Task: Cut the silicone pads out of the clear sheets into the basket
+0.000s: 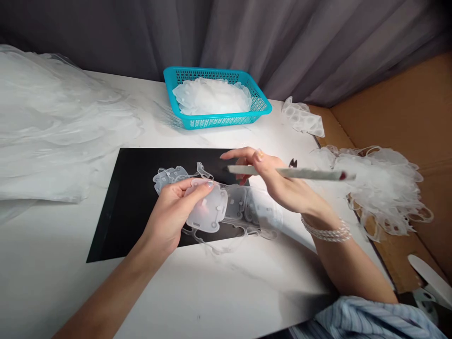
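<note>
My left hand (170,209) grips a frosted, translucent plastic piece (206,213) with wavy edges, pinched between thumb and fingers above a black mat (123,207). Behind those fingers lie similar clear pieces (171,175). To the right, a translucent sheet with cut shapes (236,200) and thin looping scrap strips (226,245) spread over the mat's edge. A long, thin, pale stick-like tool (310,174) with a dark red spot near one end rests in my right hand (277,181), held at the thumb. My right index finger points left, clear of the plastic.
A turquoise basket (226,123) holding stacked translucent pieces (213,96) stands at the back. Piles of translucent sheets (52,127) cover the left side. At right, tangled plastic scraps (381,183) hang by a cardboard box (399,103); a punched offcut (303,117) lies behind.
</note>
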Available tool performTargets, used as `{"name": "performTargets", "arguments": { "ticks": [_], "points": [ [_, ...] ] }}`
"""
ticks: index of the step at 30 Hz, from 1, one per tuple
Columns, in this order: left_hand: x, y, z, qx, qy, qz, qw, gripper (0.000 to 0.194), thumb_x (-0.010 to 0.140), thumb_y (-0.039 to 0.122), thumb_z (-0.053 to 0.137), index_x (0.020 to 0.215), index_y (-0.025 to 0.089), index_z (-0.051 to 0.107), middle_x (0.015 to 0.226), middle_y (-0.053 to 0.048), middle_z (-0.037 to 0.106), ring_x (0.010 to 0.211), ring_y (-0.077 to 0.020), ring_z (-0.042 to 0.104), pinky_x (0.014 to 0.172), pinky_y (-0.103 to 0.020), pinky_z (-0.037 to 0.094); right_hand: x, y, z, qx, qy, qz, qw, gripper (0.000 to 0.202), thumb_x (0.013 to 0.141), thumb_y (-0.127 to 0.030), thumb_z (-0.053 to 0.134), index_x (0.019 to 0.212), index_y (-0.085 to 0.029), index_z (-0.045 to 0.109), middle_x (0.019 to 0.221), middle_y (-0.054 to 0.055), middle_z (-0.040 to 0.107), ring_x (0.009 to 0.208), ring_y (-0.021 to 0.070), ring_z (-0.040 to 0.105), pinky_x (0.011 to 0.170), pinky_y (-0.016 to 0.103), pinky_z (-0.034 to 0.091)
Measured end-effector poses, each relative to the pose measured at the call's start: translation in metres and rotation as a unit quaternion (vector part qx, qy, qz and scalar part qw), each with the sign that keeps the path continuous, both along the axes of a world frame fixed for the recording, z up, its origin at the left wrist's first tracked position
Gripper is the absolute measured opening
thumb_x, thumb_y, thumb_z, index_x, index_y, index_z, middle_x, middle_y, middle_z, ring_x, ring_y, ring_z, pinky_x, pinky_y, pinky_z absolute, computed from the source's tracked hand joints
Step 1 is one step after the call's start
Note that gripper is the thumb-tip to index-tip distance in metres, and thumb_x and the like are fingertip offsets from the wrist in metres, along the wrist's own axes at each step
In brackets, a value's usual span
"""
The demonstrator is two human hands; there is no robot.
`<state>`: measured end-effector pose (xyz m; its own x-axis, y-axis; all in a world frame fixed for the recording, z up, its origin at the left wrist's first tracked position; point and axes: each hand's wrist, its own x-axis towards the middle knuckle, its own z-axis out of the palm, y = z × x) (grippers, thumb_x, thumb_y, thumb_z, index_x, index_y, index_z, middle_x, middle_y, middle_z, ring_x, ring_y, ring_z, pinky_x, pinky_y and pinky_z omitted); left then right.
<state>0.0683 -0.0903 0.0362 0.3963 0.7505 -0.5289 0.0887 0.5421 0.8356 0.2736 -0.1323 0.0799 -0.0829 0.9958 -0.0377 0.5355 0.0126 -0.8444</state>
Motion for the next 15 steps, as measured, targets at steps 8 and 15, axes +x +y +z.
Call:
{"name": "performTargets", "arguments": {
  "ticks": [8,15],
  "points": [
    [0.003,-0.001,0.001,0.028,-0.042,0.038,0.998,0.022,0.077,0.041,0.076,0.076,0.020,0.078,0.081,-0.004,0.073,0.084,-0.0189,0.063,0.072,-0.026,0.048,-0.005,-0.006,0.005,0.015,0.057,-0.071,0.996,0.026,0.087,-0.043,0.073,0.099,-0.020,0.073,0.084,0.003,0.072,0.074,0.0180,0.069,0.068,0.029,0.058],
    [0.003,-0.002,0.002,0.041,-0.034,0.042,0.998,0.021,0.080,0.042,0.074,0.076,0.022,0.079,0.077,-0.002,0.073,0.084,-0.0185,0.064,0.072,-0.025,0.048,-0.013,-0.014,0.013,0.076,-0.013,-0.045,0.996,0.010,0.090,-0.032,0.071,0.091,-0.024,0.078,0.086,0.001,0.075,0.075,0.0162,0.069,0.072,0.028,0.058]
  ]
}}
